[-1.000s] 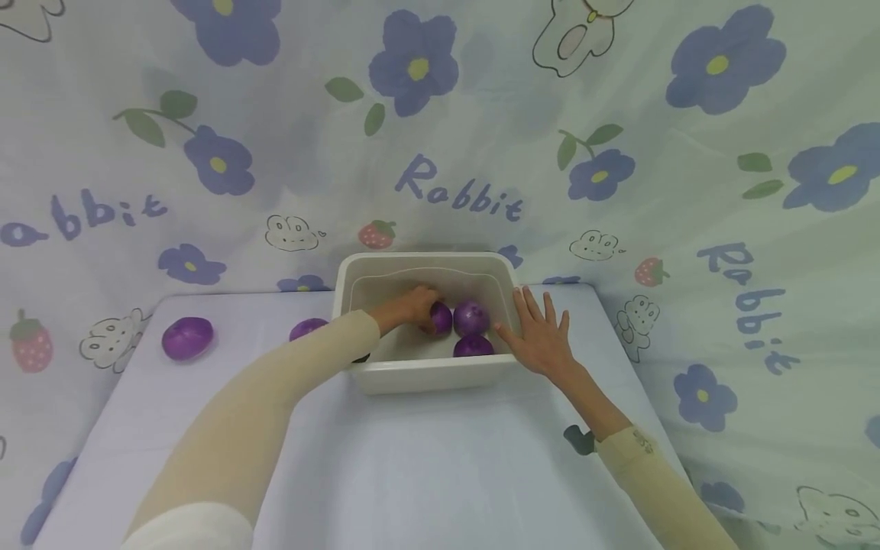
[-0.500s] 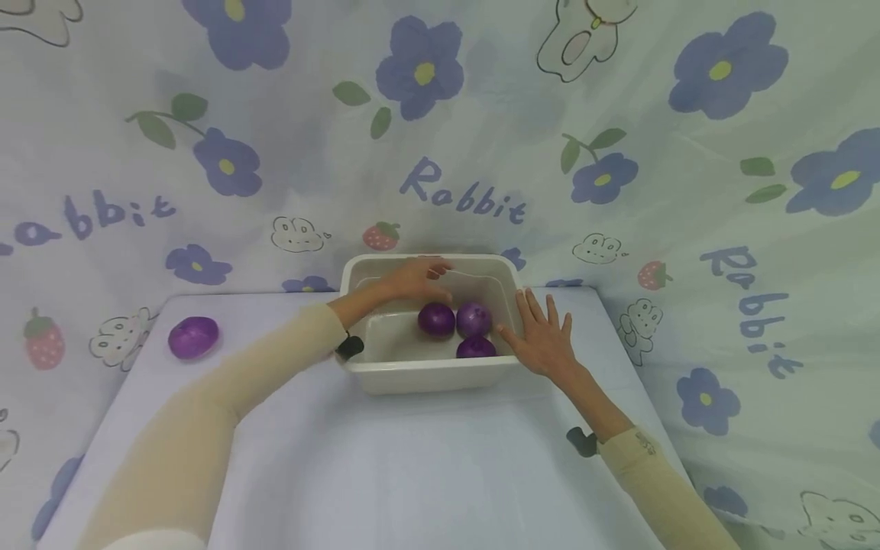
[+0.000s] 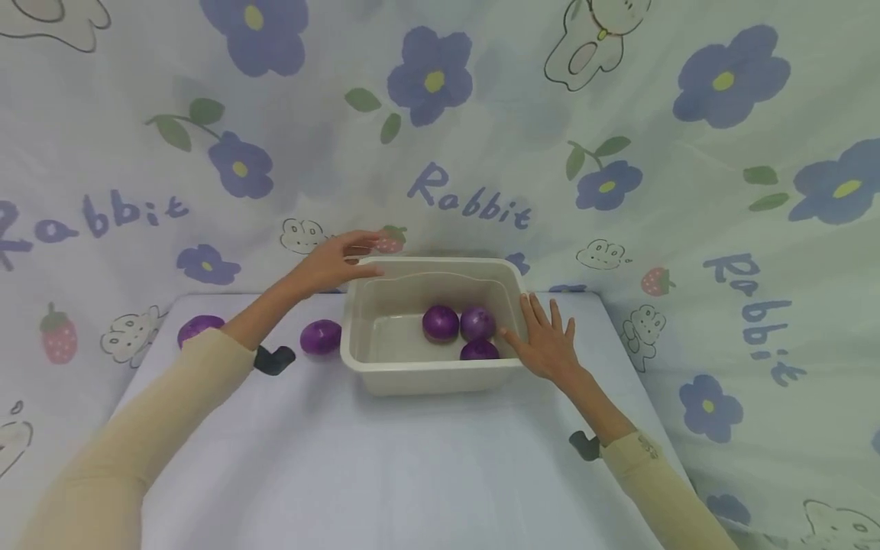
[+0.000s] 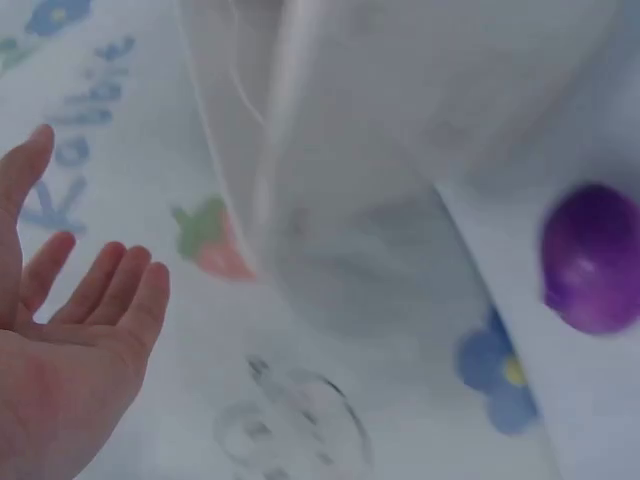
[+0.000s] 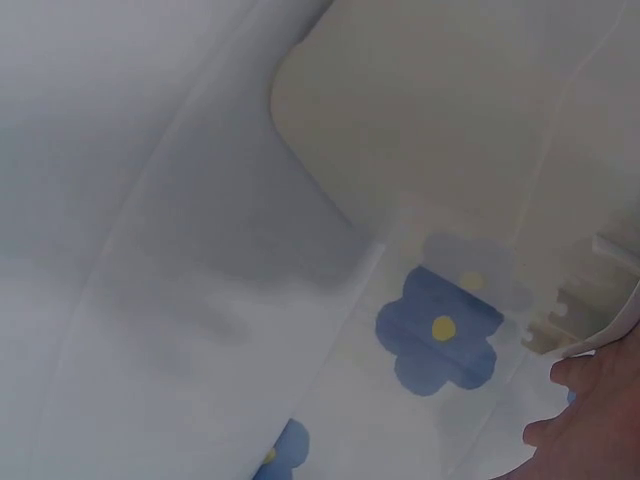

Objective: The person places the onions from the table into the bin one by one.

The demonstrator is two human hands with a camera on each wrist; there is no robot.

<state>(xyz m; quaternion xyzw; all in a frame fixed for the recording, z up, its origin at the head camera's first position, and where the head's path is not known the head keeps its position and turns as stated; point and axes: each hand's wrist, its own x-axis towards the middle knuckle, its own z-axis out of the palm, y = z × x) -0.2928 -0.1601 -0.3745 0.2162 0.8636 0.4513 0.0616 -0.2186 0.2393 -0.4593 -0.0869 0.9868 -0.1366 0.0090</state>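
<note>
Left hand released, fingers extended, over the far left rim of white bin. Right hand spread at right rim, grasping nothing. Three purple onion-like globes inside, middle to right; fourth globe just left, fifth globe farther left.

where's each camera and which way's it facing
Head: worn there, facing forward and down at the white bin and purple fruits; left hand and right hand show.
Left wrist: worn there, facing the bin's outside and loose purple fruit; left hand shows.
Right wrist: worn there, facing the bin's outside; part of right hand shows.
Head and left wrist share the bin and that fruit.
</note>
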